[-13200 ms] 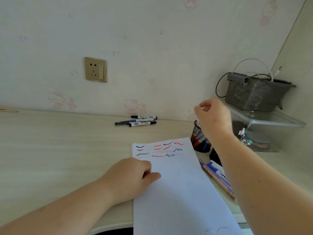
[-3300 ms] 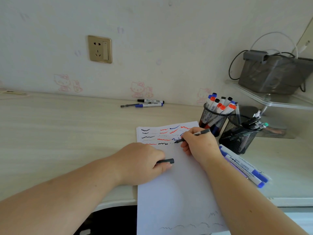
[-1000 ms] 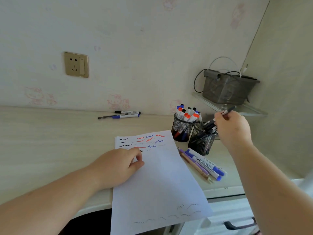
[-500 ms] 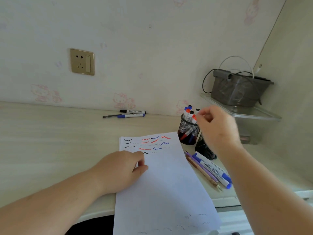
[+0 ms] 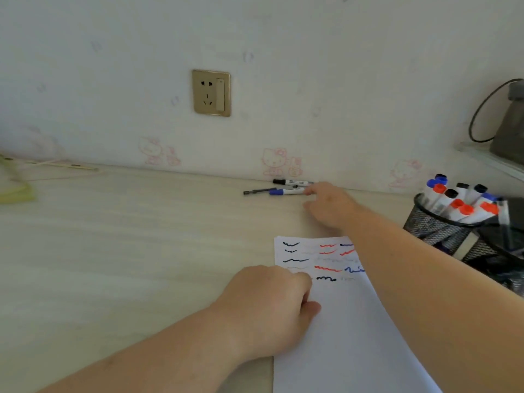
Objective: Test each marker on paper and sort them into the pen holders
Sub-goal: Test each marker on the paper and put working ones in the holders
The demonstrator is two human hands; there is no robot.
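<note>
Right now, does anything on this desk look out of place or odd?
Only mildly: three pens lie loose by the wall, away from the mesh holder. The right hand reaches them. Nothing looks spilled or damaged.

**Desk and what lies on it**

Pale wood-grain desk (image 5: 119, 251), back edge against the wall. Paper (image 5: 348, 336) with black, red and blue scribbles at the front edge. Three markers by the back edge: black-capped marker (image 5: 292, 182), blue-capped marker (image 5: 285, 191), dark pen (image 5: 259, 191). Two mesh pen holders at the right edge: one (image 5: 436, 226) full of capped markers, darker one (image 5: 493, 251) beside it. Yellow-green item (image 5: 14, 191) at the left edge.
</note>
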